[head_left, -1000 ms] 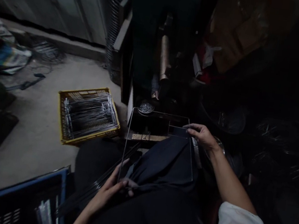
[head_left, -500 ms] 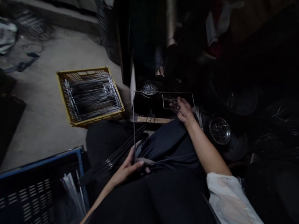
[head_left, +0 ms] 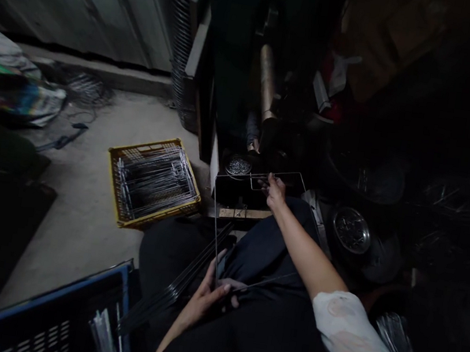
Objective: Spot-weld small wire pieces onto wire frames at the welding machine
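A thin rectangular wire frame stands over my lap, tilted away from me. My left hand is closed on its near corner, with the thumb along the lower wire. At the far side, my right hand pinches a smaller wire loop beside the frame's far wire. Several dark wire rods rest across my left thigh, near my left hand. Just past the frame lies a round dish of small metal pieces.
A yellow crate of wire frames stands on the floor at left. At lower left is a blue crate with metal rods. A metal bowl of small parts sits right of my knee. Dark machinery with a metal cylinder is ahead.
The view has tilted up and shifted left, so most things appear lower and further right. My right hand has moved left along the frame's far side. My left hand keeps its hold.
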The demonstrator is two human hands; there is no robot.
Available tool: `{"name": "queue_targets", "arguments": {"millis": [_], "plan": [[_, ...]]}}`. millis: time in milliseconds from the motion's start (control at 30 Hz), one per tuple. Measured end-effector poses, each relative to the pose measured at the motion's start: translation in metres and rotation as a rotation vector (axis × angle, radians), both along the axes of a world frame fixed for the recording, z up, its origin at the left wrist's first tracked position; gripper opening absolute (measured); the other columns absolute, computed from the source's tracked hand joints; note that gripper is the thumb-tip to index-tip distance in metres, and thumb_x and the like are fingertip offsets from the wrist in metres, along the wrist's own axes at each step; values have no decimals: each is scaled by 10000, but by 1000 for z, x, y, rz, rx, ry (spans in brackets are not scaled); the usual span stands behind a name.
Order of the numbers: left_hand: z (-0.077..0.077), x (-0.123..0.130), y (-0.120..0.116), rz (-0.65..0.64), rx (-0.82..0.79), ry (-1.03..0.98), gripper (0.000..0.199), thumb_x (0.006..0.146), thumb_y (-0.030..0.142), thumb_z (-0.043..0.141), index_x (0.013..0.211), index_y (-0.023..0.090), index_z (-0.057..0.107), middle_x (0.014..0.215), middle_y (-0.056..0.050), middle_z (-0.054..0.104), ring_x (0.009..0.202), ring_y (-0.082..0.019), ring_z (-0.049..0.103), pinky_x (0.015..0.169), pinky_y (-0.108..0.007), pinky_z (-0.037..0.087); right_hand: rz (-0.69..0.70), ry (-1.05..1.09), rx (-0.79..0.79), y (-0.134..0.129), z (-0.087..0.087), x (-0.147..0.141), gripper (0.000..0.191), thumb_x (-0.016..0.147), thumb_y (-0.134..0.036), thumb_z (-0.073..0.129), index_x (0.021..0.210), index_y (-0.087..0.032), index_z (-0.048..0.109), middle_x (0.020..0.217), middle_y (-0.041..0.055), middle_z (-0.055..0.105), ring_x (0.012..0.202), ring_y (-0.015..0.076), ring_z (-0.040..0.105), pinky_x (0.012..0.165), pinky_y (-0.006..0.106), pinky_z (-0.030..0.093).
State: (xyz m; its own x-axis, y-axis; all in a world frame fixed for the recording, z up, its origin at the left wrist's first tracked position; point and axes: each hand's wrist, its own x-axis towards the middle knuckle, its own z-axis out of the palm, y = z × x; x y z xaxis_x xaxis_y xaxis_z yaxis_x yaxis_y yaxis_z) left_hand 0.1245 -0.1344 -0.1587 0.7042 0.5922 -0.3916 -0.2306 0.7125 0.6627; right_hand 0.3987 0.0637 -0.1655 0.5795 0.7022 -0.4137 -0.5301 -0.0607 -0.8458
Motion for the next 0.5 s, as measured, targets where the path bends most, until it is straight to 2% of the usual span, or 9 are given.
{"name": "queue_targets", "arguments": {"millis": [100,300,433,500], "plan": [[-2,1,0,9,-9,-10,979,883,336,648,1514,326,-100,962,-120,732,664,-187,673,566,-247,457,-39,-16,25,4,-1,-2,204,892,-266,672,827,-186,496,636,-57,629,532,117,674,356,125,419],[-9,1,2,-2,-25,23,995,828,359,705,1525,354,-6,1114,-134,704,728,-225,685,735,-382,517,-118,-101,54,11,-3,-3,302,754,-286,783,824,-186,507,640,-49,643,501,124,655,378,149,456],[-10,2,1,50,-52,74,994,780,394,741,1519,407,77,1262,-122,643,817,-260,691,777,-410,518,-148,-204,91,13,4,0,343,685,-336,803,826,-187,528,657,-43,650,497,135,648,383,171,467],[-9,4,1,46,-57,66,1007,766,408,751,1515,424,79,1271,-109,642,809,-260,691,766,-397,516,-139,-247,110,14,10,2,347,670,-364,795,825,-187,540,660,-35,652,511,144,651,392,182,473]]}}
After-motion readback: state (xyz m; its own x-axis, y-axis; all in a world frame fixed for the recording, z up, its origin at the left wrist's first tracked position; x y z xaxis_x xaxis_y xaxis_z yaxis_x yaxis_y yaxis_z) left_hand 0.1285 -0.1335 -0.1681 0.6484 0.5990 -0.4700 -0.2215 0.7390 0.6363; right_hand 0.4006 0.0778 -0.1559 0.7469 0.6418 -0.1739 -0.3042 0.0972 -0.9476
